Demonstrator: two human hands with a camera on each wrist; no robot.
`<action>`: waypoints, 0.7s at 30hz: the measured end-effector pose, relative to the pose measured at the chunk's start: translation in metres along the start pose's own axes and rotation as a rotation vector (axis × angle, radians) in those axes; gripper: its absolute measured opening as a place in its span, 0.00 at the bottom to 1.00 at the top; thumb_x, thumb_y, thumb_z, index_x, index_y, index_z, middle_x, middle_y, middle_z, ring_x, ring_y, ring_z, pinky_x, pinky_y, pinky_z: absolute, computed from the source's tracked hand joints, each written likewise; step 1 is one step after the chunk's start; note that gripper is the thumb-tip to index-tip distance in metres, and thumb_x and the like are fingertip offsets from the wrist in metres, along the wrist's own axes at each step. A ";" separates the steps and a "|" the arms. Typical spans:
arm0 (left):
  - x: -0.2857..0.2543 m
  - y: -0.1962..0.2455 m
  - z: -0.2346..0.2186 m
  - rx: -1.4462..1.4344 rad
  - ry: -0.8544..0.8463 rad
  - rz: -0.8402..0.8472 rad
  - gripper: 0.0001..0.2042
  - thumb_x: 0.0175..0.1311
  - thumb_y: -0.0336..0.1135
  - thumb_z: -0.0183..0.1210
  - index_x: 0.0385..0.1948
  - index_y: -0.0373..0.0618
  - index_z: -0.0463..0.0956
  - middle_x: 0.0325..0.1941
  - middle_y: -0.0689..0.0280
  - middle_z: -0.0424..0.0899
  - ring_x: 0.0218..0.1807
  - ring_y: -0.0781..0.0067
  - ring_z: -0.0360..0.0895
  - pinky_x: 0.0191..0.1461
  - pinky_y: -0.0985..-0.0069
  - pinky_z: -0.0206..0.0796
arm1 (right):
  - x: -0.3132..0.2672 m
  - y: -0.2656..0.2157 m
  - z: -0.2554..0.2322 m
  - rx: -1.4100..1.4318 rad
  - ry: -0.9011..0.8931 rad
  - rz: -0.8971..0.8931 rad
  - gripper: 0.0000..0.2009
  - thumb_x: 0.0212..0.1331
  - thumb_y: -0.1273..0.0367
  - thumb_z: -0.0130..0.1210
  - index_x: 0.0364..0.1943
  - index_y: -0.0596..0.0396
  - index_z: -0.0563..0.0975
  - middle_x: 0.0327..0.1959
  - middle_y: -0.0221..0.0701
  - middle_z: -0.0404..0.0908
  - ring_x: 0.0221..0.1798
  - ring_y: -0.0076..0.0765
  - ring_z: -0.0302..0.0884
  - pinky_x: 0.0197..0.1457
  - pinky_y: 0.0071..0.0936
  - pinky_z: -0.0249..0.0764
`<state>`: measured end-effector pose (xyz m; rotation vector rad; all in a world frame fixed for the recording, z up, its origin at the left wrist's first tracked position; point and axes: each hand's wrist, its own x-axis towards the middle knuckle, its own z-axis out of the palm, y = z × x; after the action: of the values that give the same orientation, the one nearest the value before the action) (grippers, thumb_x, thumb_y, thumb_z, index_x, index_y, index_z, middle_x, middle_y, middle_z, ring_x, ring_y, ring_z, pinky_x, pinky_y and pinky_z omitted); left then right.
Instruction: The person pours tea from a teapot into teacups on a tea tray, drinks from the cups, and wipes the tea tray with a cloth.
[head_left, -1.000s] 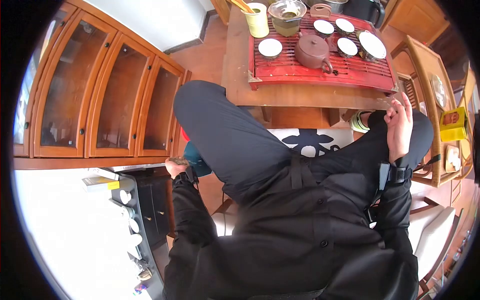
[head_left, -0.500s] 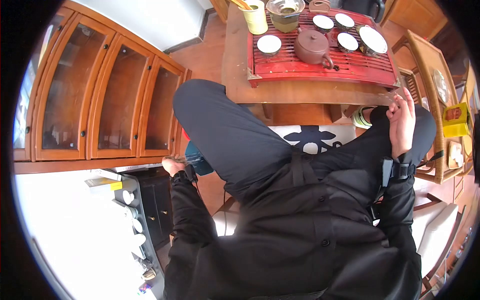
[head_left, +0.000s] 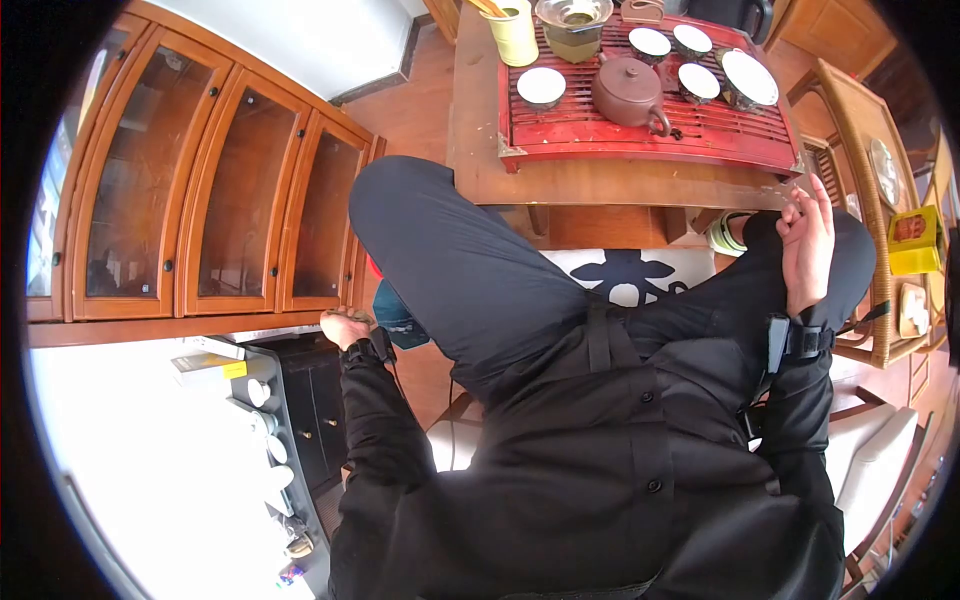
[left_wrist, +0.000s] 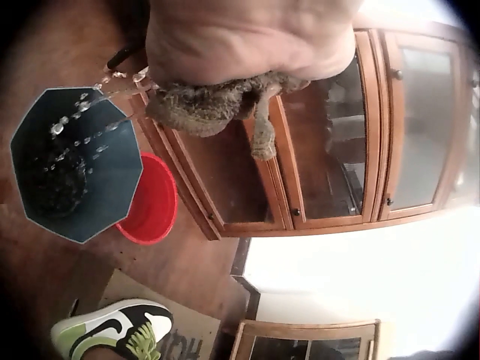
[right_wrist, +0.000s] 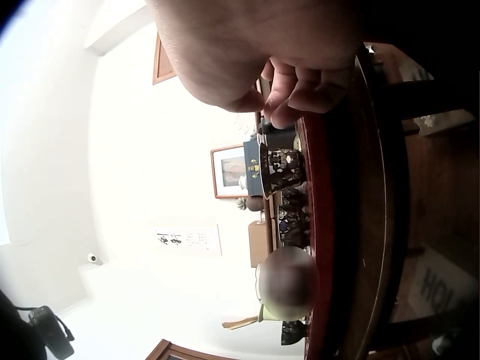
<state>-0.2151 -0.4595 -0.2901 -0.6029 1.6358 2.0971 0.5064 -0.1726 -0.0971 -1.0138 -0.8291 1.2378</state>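
Observation:
My left hand (head_left: 345, 329) is out beyond the knee, near a dark teal bin (head_left: 397, 316). In the left wrist view that hand (left_wrist: 251, 39) grips a wet, crumpled brownish cloth (left_wrist: 196, 109), its ends hanging below the palm. Water drops (left_wrist: 58, 129) fly from the cloth across the mouth of the octagonal bin (left_wrist: 112, 176). My right hand (head_left: 808, 252) rests palm up by the right knee, close to the table edge, with nothing in it. The right wrist view shows this hand (right_wrist: 262, 56) with its fingers loosely bent.
A red tea tray (head_left: 640, 150) on the wooden table (head_left: 600, 188) bears a brown teapot (head_left: 628, 92), several cups and a glass bowl (head_left: 574, 38). Beside the bin stand a red bucket (left_wrist: 154, 202) and a glass-door cabinet (head_left: 235, 200). A rattan stand (head_left: 878, 330) is at right.
My left hand has shifted slightly outward, still gripping the cloth, less of which shows in the head view. My right hand has moved slightly right, its pose much the same.

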 end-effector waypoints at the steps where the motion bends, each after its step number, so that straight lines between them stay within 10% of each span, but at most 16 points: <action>1: -0.008 0.001 0.003 0.016 0.008 0.020 0.10 0.68 0.45 0.43 0.28 0.53 0.59 0.25 0.72 0.63 0.22 0.73 0.59 0.24 0.72 0.53 | 0.000 0.000 0.000 0.001 0.005 0.002 0.22 0.73 0.70 0.50 0.69 0.53 0.65 0.48 0.29 0.78 0.35 0.20 0.73 0.38 0.20 0.67; 18: -0.012 0.004 -0.006 -0.056 -0.126 -0.147 0.13 0.65 0.48 0.55 0.28 0.50 0.72 0.30 0.69 0.78 0.31 0.63 0.77 0.40 0.65 0.70 | -0.001 0.000 0.000 -0.016 0.003 -0.001 0.22 0.72 0.71 0.50 0.69 0.54 0.65 0.47 0.28 0.78 0.36 0.21 0.73 0.38 0.21 0.67; 21: 0.015 -0.007 -0.028 0.282 -0.459 0.219 0.13 0.67 0.44 0.56 0.27 0.46 0.73 0.29 0.70 0.80 0.30 0.67 0.77 0.40 0.71 0.71 | -0.003 -0.001 0.002 -0.024 0.002 0.007 0.22 0.73 0.70 0.49 0.70 0.54 0.65 0.47 0.26 0.77 0.37 0.19 0.72 0.39 0.20 0.67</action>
<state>-0.2207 -0.4847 -0.3105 0.1477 1.7270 1.9055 0.5043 -0.1753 -0.0953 -1.0383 -0.8414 1.2347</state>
